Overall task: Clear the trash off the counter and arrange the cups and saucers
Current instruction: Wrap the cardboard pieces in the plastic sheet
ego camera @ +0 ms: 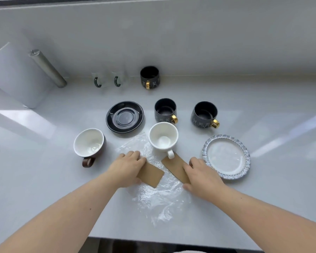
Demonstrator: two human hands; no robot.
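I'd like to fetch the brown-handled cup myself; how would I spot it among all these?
On the white counter, look left of the crinkled plastic wrap. The brown-handled cup stands there alone, white inside; no other cup has a brown outside.

Bright, even daylight; glare patches on glossy counter (44, 179); soft shadows; wide-angle edge distortion; slight blur.

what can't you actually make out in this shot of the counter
Head view:
- Left hand covers one end of a brown card; grip unclear.
- Right hand hides part of the other brown card.
- Two glass cups at the back are blurred; only their dark handles read.
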